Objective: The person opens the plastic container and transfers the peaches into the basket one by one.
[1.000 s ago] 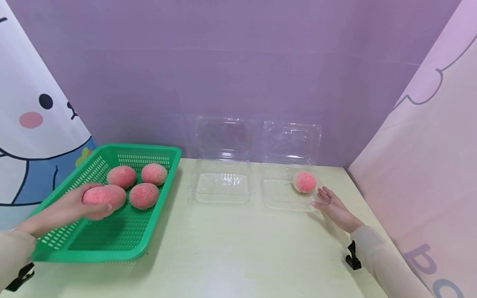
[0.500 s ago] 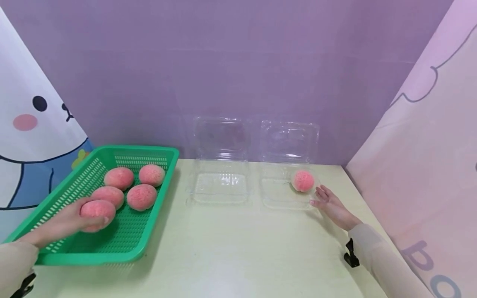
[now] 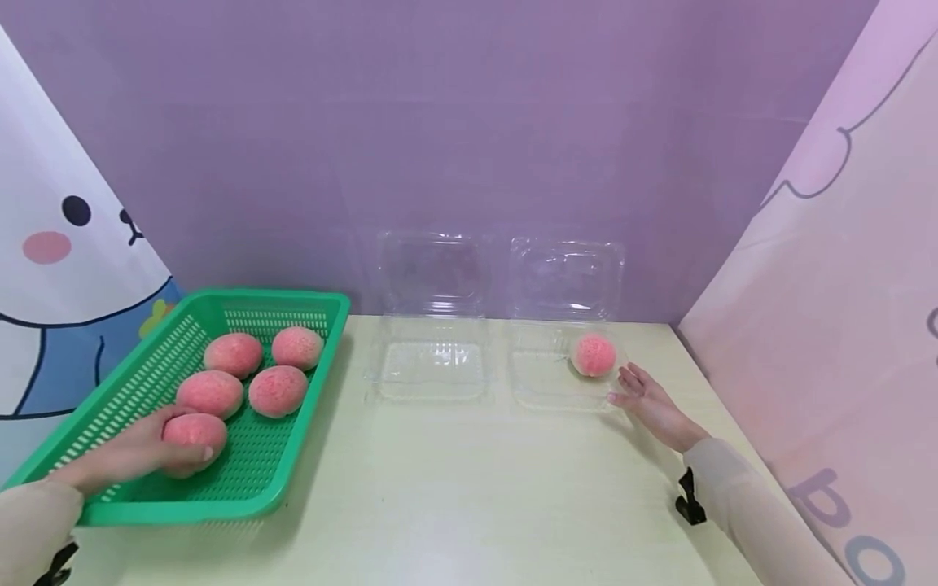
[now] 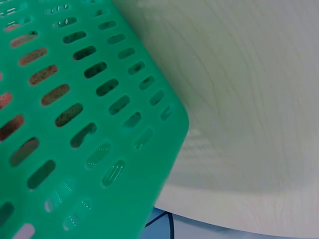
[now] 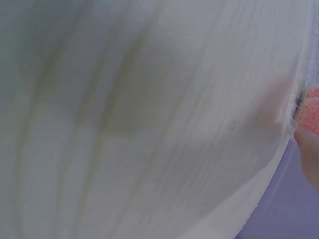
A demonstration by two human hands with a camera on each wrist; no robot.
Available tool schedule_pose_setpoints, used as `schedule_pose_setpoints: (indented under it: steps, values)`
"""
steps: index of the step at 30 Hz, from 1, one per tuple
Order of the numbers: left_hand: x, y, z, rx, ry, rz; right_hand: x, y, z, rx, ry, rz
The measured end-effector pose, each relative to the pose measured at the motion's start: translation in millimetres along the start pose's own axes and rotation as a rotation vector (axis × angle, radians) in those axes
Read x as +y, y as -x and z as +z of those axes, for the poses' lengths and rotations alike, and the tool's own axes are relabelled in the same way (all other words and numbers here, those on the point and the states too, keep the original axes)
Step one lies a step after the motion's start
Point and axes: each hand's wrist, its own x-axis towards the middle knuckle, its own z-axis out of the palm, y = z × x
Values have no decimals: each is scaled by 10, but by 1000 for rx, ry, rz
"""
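Low inside the green basket (image 3: 299, 456), my left hand (image 3: 135, 450) grips a fuzzy pink peach (image 3: 194, 433), thumb along its near side. Several more peaches (image 3: 277, 391) lie behind it in the basket. In the left wrist view the basket's slotted wall (image 4: 94, 114) fills the left half and hides that hand. My right hand (image 3: 655, 411), fingers extended, is at the right edge of an open clear plastic container (image 3: 545, 382). One peach (image 3: 594, 356) sits in that container, close to the fingertips. The right wrist view catches part of this peach (image 5: 310, 114) and a fingertip (image 5: 309, 154).
A second clear container (image 3: 434, 374), lid raised, stands between the basket and the first one. Behind both lids hangs a purple cloth (image 3: 469, 146). Printed cloths (image 3: 828, 342) flank the pale wooden table (image 3: 469, 488).
My left hand has moved down and toward the near side of the basket with the peach, uncovering another peach behind it. The right hand stays by the container. The head view shifts slightly.
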Motion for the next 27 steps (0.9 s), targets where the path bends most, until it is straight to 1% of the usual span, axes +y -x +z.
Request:
schedule_pose_setpoints:
  steps: [3, 10, 13, 18, 27]
  values:
    - [-6, -1, 16, -12, -2, 3, 0, 8, 3, -1, -9, 0]
    - [16, 8, 24, -42, 42, -6, 13, 18, 7, -6, -22, -2]
    - [5, 5, 32, -46, 55, -15, 12, 26, 7, -7, -20, -8]
    - [-4, 3, 23, -74, 81, -18, 10, 29, 0, -17, -23, -11]
    - [-29, -18, -5, -98, 90, -29, -6, 6, 1, -14, 7, -10]
